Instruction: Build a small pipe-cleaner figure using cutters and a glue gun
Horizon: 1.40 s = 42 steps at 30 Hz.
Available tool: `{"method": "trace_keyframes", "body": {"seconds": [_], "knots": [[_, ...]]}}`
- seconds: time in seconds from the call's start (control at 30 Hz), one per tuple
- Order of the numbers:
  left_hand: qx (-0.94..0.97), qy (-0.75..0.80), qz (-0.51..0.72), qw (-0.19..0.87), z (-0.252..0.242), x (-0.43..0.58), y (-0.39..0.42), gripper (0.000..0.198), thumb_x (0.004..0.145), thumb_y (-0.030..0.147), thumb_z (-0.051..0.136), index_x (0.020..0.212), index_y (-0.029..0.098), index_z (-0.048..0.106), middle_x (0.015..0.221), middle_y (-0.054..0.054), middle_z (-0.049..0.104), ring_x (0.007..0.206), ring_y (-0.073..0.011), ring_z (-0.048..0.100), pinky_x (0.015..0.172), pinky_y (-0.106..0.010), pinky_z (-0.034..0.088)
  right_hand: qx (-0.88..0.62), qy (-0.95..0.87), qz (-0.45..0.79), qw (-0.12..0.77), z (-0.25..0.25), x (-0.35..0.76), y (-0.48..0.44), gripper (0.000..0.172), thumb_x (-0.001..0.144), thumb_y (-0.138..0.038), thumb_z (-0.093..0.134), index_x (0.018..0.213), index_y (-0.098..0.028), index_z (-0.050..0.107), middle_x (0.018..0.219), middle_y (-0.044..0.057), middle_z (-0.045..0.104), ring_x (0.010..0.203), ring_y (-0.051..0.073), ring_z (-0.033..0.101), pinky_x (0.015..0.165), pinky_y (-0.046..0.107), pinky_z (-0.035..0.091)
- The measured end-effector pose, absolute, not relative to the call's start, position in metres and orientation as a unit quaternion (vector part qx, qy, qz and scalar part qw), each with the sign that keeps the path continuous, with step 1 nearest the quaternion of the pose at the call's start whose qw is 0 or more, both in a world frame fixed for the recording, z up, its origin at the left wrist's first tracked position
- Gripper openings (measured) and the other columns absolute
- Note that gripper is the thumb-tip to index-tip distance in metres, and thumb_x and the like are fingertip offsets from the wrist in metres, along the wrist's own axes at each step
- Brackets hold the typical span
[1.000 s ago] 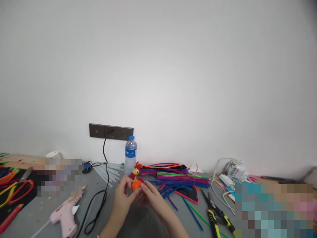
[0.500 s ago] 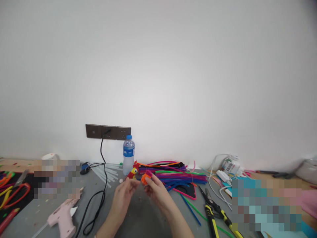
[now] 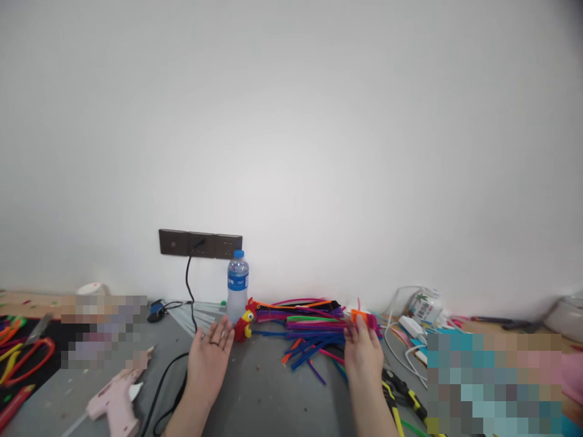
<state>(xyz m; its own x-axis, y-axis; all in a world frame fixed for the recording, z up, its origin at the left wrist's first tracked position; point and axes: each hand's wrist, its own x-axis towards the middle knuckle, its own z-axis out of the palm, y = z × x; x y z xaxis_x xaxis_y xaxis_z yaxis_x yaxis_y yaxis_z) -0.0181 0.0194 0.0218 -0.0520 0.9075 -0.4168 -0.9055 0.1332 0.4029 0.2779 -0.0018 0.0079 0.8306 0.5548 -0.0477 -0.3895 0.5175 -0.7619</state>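
Observation:
My left hand (image 3: 210, 355) lies open, palm up, on the grey table, its fingers spread just left of a small red and yellow pipe-cleaner bird (image 3: 243, 323). My right hand (image 3: 363, 355) reaches to the right over a pile of coloured pipe cleaners (image 3: 310, 325), and its fingertips pinch a small orange and pink pipe-cleaner piece (image 3: 363, 317). A water bottle (image 3: 237, 285) stands upright behind the bird, against the wall.
A pink glue gun (image 3: 116, 397) lies at the front left beside a black cable (image 3: 175, 376) that runs up to a wall socket strip (image 3: 200, 244). Yellow-handled pliers (image 3: 401, 397) lie at my right wrist. White cables and a charger (image 3: 412, 328) sit at the right.
My hands have parted. The right hand carried the orange and pink piece to the right over the pipe cleaners, and the left hand let go and opened flat on the table.

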Motion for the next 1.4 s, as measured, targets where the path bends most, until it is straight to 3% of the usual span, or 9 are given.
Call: {"method": "trace_keyframes", "body": {"seconds": [0.13,0.23,0.37,0.5,0.8,0.93,1.03,1.13,1.4], "knots": [[0.068,0.311,0.620,0.717,0.023,-0.013,0.014,0.038,0.095,0.024,0.038,0.062,0.016,0.056,0.086,-0.013,0.073,0.080,-0.0204,0.072,0.071,-0.033,0.058,-0.427,-0.153,0.346,0.821,0.016,0.263,-0.003,0.038,0.051,-0.041,0.084,0.077,-0.018,0.068,0.076,0.003,0.071,0.067,0.017,0.065,0.057,0.025,0.049],[0.135,0.302,0.597,0.731,0.018,-0.008,0.012,0.044,0.093,0.031,0.045,0.051,0.017,0.048,0.078,-0.012,0.073,0.077,-0.0207,0.071,0.070,-0.032,0.056,-0.455,-0.316,0.477,0.682,0.020,0.230,-0.004,0.039,0.055,-0.044,0.084,0.079,-0.016,0.072,0.077,0.005,0.072,0.065,0.015,0.062,0.055,0.023,0.046],[0.235,0.359,0.563,0.706,0.008,0.004,0.008,0.028,0.074,0.040,0.071,0.065,0.016,0.061,0.077,-0.009,0.073,0.073,-0.0216,0.069,0.067,-0.032,0.054,-0.451,-0.499,0.526,0.521,0.017,0.181,-0.005,0.036,0.063,-0.045,0.080,0.080,-0.014,0.075,0.060,0.000,0.064,0.051,0.010,0.048,0.049,0.022,0.037],[0.391,0.359,0.555,0.640,0.001,0.012,0.003,0.036,0.057,0.034,0.085,0.083,0.016,0.069,0.084,-0.006,0.072,0.082,-0.0217,0.067,0.072,-0.030,0.052,-0.407,-0.548,0.510,0.523,0.012,0.153,-0.006,0.036,0.064,-0.048,0.078,0.077,-0.013,0.076,0.063,0.001,0.065,0.059,0.014,0.051,0.060,0.026,0.040],[0.450,0.362,0.541,0.612,-0.010,0.008,0.010,0.037,0.055,0.035,0.087,0.081,0.015,0.070,0.082,-0.007,0.074,0.076,-0.0211,0.066,0.067,-0.027,0.051,-0.414,-0.536,0.523,0.517,0.017,0.154,-0.007,0.026,0.065,-0.036,0.073,0.077,-0.014,0.077,0.062,0.000,0.065,0.053,0.012,0.046,0.054,0.024,0.035],[0.453,0.372,0.545,0.599,-0.009,0.008,0.009,0.035,0.055,0.037,0.086,0.078,0.016,0.069,0.075,-0.004,0.072,0.069,-0.0179,0.064,0.061,-0.024,0.050,-0.467,-0.551,0.438,0.535,0.013,0.166,-0.005,0.020,0.069,-0.028,0.064,0.083,-0.017,0.074,0.068,0.002,0.065,0.053,0.014,0.049,0.052,0.026,0.038],[0.428,0.387,0.549,0.606,-0.008,0.008,0.008,0.039,0.050,0.037,0.088,0.076,0.016,0.068,0.073,-0.002,0.071,0.065,-0.0164,0.063,0.060,-0.025,0.051,-0.531,-0.537,0.203,0.623,0.014,0.190,-0.004,0.019,0.071,-0.019,0.054,0.082,-0.021,0.070,0.081,0.005,0.064,0.078,0.023,0.059,0.072,0.033,0.046],[0.405,0.391,0.552,0.615,-0.009,0.009,0.008,0.042,0.048,0.039,0.088,0.076,0.016,0.067,0.070,-0.001,0.070,0.062,-0.0156,0.063,0.060,-0.026,0.052,-0.590,-0.547,0.056,0.592,0.013,0.219,-0.003,0.027,0.076,-0.015,0.043,0.086,-0.023,0.067,0.093,0.007,0.066,0.094,0.026,0.059,0.086,0.038,0.042],[0.415,0.382,0.544,0.621,-0.005,0.011,0.004,0.040,0.051,0.038,0.088,0.076,0.016,0.065,0.070,0.000,0.067,0.061,-0.0144,0.061,0.059,-0.025,0.052,-0.712,-0.539,0.030,0.449,-0.009,0.252,0.007,0.030,0.081,-0.017,0.040,0.082,-0.025,0.069,0.090,0.005,0.071,0.089,0.025,0.065,0.080,0.039,0.037]]}}
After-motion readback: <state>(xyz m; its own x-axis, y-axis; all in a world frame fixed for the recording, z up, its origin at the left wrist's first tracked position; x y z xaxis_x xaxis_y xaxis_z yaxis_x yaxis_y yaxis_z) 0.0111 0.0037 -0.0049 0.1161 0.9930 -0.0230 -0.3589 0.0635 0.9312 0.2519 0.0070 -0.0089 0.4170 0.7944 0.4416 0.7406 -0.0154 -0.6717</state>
